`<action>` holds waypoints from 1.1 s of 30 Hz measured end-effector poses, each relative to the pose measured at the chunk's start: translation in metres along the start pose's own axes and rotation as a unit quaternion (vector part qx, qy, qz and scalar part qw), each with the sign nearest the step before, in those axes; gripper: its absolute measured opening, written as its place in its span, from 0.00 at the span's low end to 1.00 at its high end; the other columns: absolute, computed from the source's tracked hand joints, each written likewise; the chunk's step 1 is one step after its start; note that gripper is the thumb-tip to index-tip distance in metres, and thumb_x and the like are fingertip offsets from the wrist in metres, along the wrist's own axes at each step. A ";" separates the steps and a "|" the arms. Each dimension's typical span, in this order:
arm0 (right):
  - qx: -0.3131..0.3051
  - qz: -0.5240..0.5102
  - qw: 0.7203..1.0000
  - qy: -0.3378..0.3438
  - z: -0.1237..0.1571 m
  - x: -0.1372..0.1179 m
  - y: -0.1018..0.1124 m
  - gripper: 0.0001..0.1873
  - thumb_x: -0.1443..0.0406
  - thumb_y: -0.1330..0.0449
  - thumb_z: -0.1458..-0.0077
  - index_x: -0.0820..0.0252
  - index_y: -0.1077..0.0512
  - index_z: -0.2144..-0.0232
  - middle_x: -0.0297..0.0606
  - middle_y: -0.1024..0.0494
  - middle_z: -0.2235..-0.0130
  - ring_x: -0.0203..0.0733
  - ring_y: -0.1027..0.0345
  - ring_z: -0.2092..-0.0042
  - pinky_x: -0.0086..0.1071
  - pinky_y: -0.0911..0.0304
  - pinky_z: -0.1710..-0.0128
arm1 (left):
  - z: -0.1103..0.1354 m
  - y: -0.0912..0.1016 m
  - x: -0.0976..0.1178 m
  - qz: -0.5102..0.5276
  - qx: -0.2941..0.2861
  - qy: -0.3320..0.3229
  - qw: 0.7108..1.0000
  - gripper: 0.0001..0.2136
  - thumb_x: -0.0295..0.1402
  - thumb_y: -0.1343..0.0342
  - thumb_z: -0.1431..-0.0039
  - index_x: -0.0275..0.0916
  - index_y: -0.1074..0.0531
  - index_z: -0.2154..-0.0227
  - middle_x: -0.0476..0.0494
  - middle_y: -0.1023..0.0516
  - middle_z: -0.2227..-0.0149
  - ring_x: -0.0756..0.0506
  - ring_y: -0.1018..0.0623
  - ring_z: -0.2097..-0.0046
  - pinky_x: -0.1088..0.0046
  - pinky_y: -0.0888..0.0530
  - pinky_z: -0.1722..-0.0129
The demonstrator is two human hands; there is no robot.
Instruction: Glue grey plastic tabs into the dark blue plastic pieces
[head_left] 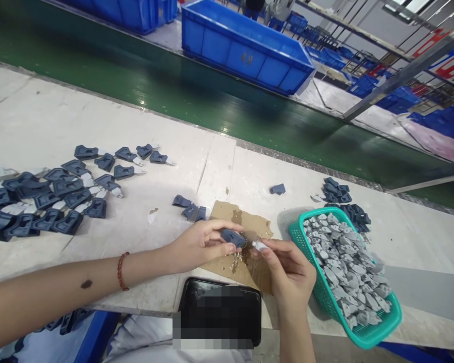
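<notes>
My left hand (206, 244) pinches a dark blue-grey plastic piece (232, 238) between thumb and fingers. A small beaded strand seems to hang at its right end. My right hand (289, 269) grips a small light-grey plastic piece (259, 246), held a short way to the right of the dark one, with a gap between them. Both hands are above a stained piece of brown cardboard (227, 214). Small shiny metal bits (235, 262) lie on the cardboard. By my right hand stands a green plastic basket (297, 237) heaped with light-grey pieces (348, 267).
Many dark pieces with pale ends (68, 186) are spread at the left. Loose dark pieces (189, 209) lie near the cardboard, others (350, 214) behind the basket. A black tray-like object (219, 290) sits at the front edge. Beyond runs a green belt (155, 96) with blue crates (242, 50) behind.
</notes>
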State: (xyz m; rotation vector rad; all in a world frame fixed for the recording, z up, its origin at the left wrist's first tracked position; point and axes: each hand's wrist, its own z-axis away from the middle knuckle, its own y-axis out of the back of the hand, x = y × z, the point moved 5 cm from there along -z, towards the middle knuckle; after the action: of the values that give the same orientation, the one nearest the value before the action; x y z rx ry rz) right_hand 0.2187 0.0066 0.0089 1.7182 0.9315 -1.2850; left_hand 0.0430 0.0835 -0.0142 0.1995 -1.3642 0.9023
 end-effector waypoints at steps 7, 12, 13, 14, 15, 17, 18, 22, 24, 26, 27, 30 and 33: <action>-0.003 -0.006 1.000 -0.010 0.000 0.004 0.005 0.04 0.62 0.30 0.41 0.56 0.19 0.65 0.37 0.17 0.71 0.42 0.20 0.71 0.33 0.25 0.70 | -0.005 0.004 0.002 0.029 -0.006 -0.027 0.999 0.10 0.28 0.31 0.47 0.36 0.24 0.63 0.41 0.20 0.53 0.46 0.18 0.54 0.63 0.23 0.48; -0.022 -0.032 0.999 -0.024 0.001 0.008 0.004 0.06 0.60 0.32 0.40 0.57 0.20 0.64 0.38 0.16 0.70 0.44 0.20 0.70 0.37 0.24 0.68 | -0.004 0.000 0.006 0.014 -0.033 -0.032 0.999 0.07 0.29 0.32 0.46 0.35 0.24 0.67 0.40 0.21 0.51 0.47 0.19 0.54 0.63 0.23 0.47; -0.025 -0.036 0.999 -0.025 0.001 0.008 0.004 0.06 0.61 0.32 0.40 0.57 0.20 0.64 0.38 0.16 0.70 0.45 0.20 0.69 0.37 0.24 0.67 | -0.003 0.000 0.006 0.010 -0.031 -0.033 0.999 0.06 0.29 0.33 0.44 0.35 0.24 0.67 0.40 0.21 0.51 0.47 0.19 0.54 0.63 0.23 0.48; -0.027 -0.040 0.998 -0.027 0.000 0.009 0.004 0.05 0.61 0.32 0.39 0.57 0.20 0.64 0.38 0.16 0.70 0.45 0.20 0.69 0.37 0.24 0.67 | -0.003 0.001 0.007 0.007 -0.026 -0.037 0.999 0.06 0.29 0.33 0.43 0.36 0.25 0.66 0.40 0.20 0.52 0.47 0.19 0.54 0.64 0.23 0.49; -0.028 -0.042 0.998 -0.029 0.000 0.009 0.005 0.05 0.61 0.32 0.39 0.56 0.20 0.64 0.38 0.16 0.70 0.45 0.20 0.69 0.38 0.24 0.67 | -0.003 0.002 0.007 0.005 -0.019 -0.044 0.999 0.07 0.29 0.33 0.43 0.36 0.25 0.65 0.41 0.20 0.54 0.47 0.20 0.54 0.64 0.24 0.49; -0.026 -0.044 0.998 -0.030 -0.001 0.011 0.006 0.04 0.62 0.32 0.39 0.56 0.20 0.63 0.37 0.16 0.69 0.44 0.19 0.69 0.37 0.24 0.67 | -0.004 0.004 0.007 0.007 -0.006 -0.058 0.998 0.13 0.28 0.31 0.46 0.39 0.28 0.60 0.43 0.19 0.56 0.46 0.20 0.52 0.64 0.24 0.51; -0.026 -0.042 0.998 -0.029 -0.001 0.011 0.007 0.04 0.62 0.32 0.39 0.55 0.20 0.62 0.37 0.16 0.69 0.44 0.19 0.69 0.36 0.24 0.67 | -0.004 0.005 0.006 0.013 -0.003 -0.063 0.998 0.16 0.27 0.30 0.47 0.39 0.30 0.59 0.43 0.18 0.57 0.46 0.20 0.52 0.65 0.23 0.52; -0.029 -0.014 0.999 -0.028 -0.002 0.013 0.008 0.04 0.62 0.32 0.39 0.56 0.20 0.62 0.38 0.16 0.68 0.42 0.21 0.69 0.34 0.26 0.68 | -0.006 0.004 0.005 0.030 -0.023 -0.047 0.998 0.13 0.28 0.30 0.48 0.37 0.27 0.62 0.41 0.17 0.57 0.46 0.18 0.56 0.63 0.23 0.51; -0.026 0.001 0.999 -0.025 -0.002 0.012 0.008 0.05 0.62 0.32 0.40 0.56 0.20 0.62 0.38 0.17 0.67 0.42 0.21 0.69 0.34 0.26 0.68 | -0.006 0.002 0.007 0.033 -0.037 -0.030 0.998 0.11 0.31 0.31 0.47 0.36 0.24 0.63 0.41 0.17 0.58 0.46 0.19 0.57 0.62 0.23 0.50; -0.024 0.004 0.999 -0.020 -0.002 0.012 0.009 0.05 0.62 0.32 0.40 0.56 0.20 0.62 0.38 0.17 0.66 0.41 0.22 0.70 0.33 0.27 0.68 | -0.004 0.000 0.011 0.024 -0.044 -0.019 0.999 0.09 0.32 0.32 0.45 0.36 0.22 0.62 0.42 0.17 0.59 0.46 0.19 0.57 0.63 0.23 0.50; -0.025 0.002 0.999 -0.020 -0.002 0.012 0.008 0.05 0.62 0.32 0.40 0.56 0.20 0.62 0.37 0.17 0.66 0.41 0.22 0.70 0.33 0.27 0.68 | -0.003 -0.001 0.013 0.015 -0.047 -0.019 0.999 0.09 0.33 0.33 0.44 0.36 0.22 0.61 0.42 0.17 0.59 0.46 0.19 0.56 0.64 0.24 0.50; -0.031 -0.010 0.999 -0.023 -0.002 0.011 0.007 0.05 0.62 0.32 0.40 0.56 0.20 0.62 0.37 0.17 0.67 0.40 0.22 0.70 0.32 0.27 0.68 | 0.001 -0.005 0.016 -0.007 -0.064 -0.018 0.998 0.09 0.34 0.39 0.37 0.38 0.23 0.56 0.43 0.19 0.58 0.48 0.21 0.59 0.67 0.23 0.55; -0.037 -0.022 0.999 -0.029 -0.002 0.010 0.006 0.04 0.63 0.33 0.39 0.55 0.19 0.61 0.37 0.17 0.68 0.40 0.22 0.70 0.32 0.26 0.68 | 0.004 -0.008 0.016 -0.031 -0.077 -0.024 0.996 0.10 0.33 0.44 0.33 0.40 0.24 0.52 0.43 0.20 0.56 0.50 0.22 0.63 0.70 0.23 0.60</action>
State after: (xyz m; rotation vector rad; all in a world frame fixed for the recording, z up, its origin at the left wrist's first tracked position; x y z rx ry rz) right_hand 0.2266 0.0065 0.0009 1.6041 0.9764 -1.3059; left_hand 0.0439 0.0831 0.0042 0.1462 -1.4582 0.7417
